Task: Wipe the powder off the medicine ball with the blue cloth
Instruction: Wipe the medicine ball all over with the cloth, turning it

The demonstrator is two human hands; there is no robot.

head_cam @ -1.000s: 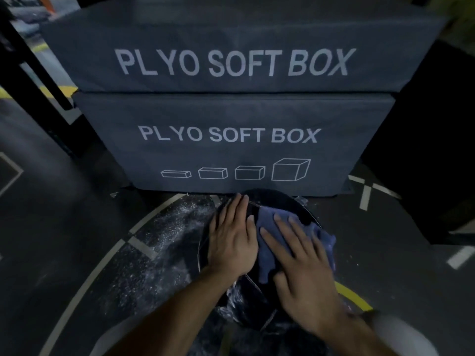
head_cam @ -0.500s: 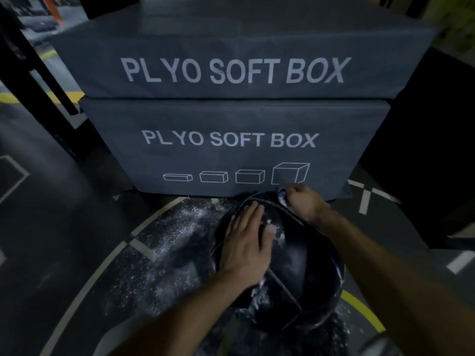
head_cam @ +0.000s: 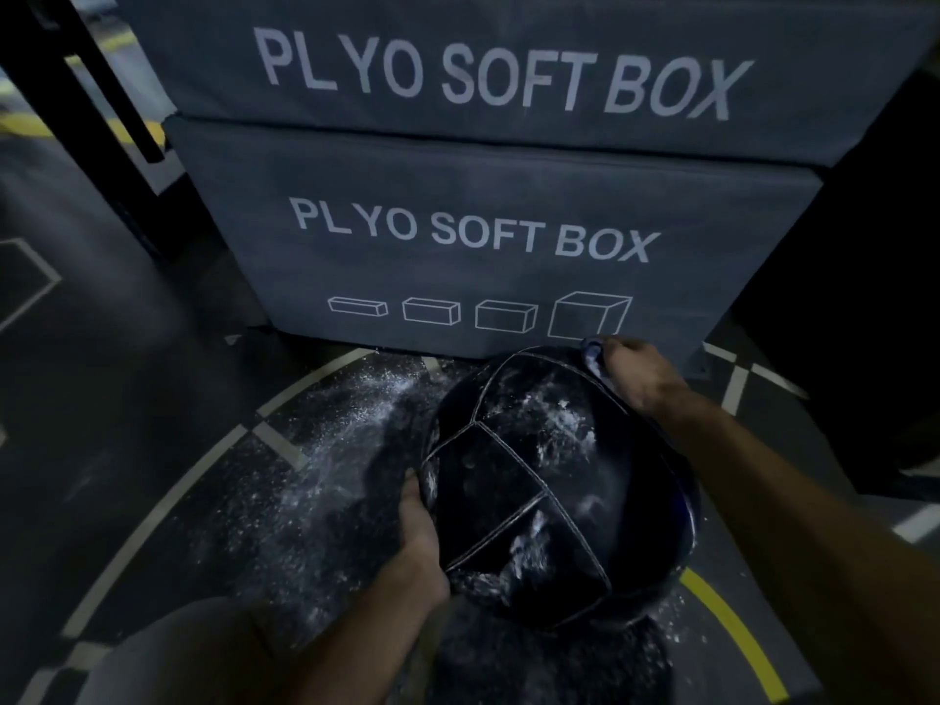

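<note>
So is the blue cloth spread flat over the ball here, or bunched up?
Bunched up. The right hand grips the cloth in a wad at the ball's far edge.

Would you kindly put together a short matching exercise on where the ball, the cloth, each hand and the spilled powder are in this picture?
Things:
1. medicine ball
2. blue cloth
3. left hand
4. floor powder

Places or states:
a. bunched in the right hand at the ball's far edge
b. scattered left of the ball
c. dark, streaked white
d. gripping the ball's near-left side

Pairs: 1-c, 2-a, 3-d, 4-b
</note>
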